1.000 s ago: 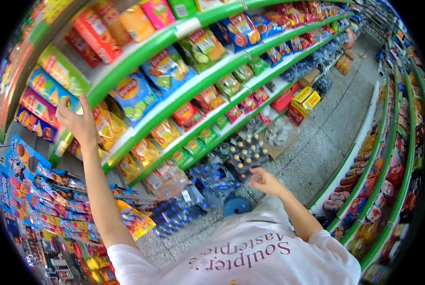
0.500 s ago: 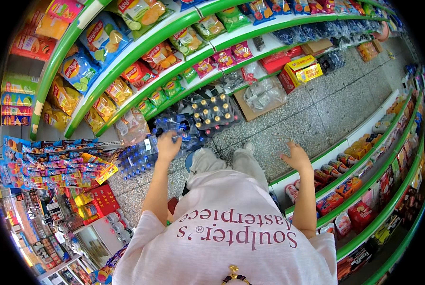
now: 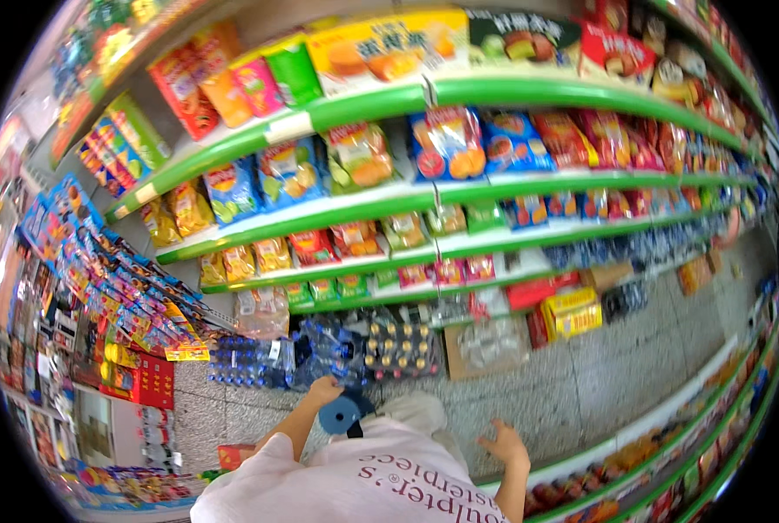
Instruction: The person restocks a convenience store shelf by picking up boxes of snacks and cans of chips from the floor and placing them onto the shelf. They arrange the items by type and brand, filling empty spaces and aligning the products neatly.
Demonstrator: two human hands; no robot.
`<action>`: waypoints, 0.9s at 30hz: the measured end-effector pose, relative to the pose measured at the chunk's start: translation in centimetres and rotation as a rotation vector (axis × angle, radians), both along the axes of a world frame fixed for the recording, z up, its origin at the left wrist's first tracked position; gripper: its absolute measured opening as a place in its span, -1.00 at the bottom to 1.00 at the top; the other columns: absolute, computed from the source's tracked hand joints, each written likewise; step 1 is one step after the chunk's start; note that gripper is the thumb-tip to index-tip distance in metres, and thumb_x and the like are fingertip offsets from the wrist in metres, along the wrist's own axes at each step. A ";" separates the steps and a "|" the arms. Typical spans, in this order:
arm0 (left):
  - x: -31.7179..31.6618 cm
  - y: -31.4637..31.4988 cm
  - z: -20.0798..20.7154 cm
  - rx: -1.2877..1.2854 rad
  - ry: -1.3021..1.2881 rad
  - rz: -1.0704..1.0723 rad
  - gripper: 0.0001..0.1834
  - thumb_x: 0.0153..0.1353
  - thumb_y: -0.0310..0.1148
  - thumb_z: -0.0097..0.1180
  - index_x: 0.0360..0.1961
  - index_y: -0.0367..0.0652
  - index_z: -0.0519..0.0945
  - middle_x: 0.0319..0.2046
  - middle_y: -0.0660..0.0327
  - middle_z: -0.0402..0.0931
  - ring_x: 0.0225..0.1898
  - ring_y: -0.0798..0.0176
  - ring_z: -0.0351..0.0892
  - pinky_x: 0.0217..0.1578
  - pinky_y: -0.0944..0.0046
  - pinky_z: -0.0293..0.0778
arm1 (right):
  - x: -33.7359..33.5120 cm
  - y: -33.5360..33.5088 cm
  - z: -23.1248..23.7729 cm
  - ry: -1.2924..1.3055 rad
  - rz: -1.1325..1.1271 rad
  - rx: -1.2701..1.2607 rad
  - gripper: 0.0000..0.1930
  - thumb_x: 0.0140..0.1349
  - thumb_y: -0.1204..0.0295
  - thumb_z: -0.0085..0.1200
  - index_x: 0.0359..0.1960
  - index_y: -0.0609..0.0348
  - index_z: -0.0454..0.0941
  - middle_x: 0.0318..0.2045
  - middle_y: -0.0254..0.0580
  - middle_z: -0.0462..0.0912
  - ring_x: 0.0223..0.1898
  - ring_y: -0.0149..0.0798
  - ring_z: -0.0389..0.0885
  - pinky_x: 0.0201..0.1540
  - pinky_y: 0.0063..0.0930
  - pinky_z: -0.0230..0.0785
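My left hand hangs low over the floor, just in front of shrink-wrapped packs of blue-capped bottles and beside a round blue stool seat. Its fingers are blurred and partly hidden behind the back of the hand, and nothing is seen in it. To the right of my legs, my right hand is in the air with fingers apart and empty. A pack of yellow-capped dark bottles stands next to the blue-capped ones, at the foot of the shelf.
Green-edged shelves hold several rows of crisp bags and snack boxes ahead. A flat carton with clear wrap and a yellow box sit on the floor. Hanging snack strips are at left; another shelf curves along the right.
My view has tilted up and turned toward the snack shelves, so upper shelves now show. Both hands sit lower in view; the left is beside the blue stool, which was mostly hidden before.
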State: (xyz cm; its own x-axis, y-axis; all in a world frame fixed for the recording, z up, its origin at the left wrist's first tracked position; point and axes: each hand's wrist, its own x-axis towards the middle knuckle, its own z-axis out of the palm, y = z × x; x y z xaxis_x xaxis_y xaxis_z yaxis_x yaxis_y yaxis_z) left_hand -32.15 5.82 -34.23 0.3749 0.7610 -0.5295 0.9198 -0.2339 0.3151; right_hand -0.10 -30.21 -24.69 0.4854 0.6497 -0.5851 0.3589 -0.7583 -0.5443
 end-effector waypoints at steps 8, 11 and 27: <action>16.4 7.6 24.4 0.622 -0.855 -0.104 -0.60 0.16 -0.29 0.12 -0.04 -0.31 0.46 -0.02 -0.08 0.45 0.04 -0.09 0.40 0.05 0.06 0.32 | 10.4 6.1 3.1 -0.003 0.313 -0.007 -0.30 0.01 0.02 0.19 0.08 0.32 0.39 0.00 0.23 0.49 0.06 0.14 0.46 0.10 -0.21 0.31; 17.3 10.7 35.3 0.937 -1.022 -0.243 -0.60 0.09 -0.42 0.13 -0.02 -0.28 0.44 -0.05 -0.02 0.46 0.03 -0.01 0.42 0.05 0.11 0.32 | 14.8 12.7 10.0 -0.211 0.464 0.140 -0.37 0.06 0.06 0.16 0.02 0.33 0.44 -0.04 0.22 0.52 0.03 0.13 0.47 0.09 -0.20 0.31; 35.0 30.7 59.4 0.974 -0.295 -0.391 -0.56 0.27 -0.27 -0.27 0.11 -0.18 0.42 0.13 0.02 0.37 0.19 0.03 0.30 0.16 0.09 0.24 | 18.4 45.3 46.7 -1.248 0.817 0.951 -0.30 -0.05 0.05 0.21 0.09 0.21 0.36 0.10 0.09 0.36 0.19 0.09 0.27 0.28 -0.02 0.02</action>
State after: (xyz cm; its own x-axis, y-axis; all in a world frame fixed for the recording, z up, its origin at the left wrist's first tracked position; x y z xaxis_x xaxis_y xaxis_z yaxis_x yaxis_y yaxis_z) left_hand 2.82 36.52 25.16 0.6956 0.6053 0.3870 0.6459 -0.7627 0.0321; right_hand 18.27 15.09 22.00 -0.2862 0.7950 0.5349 0.9557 0.1965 0.2192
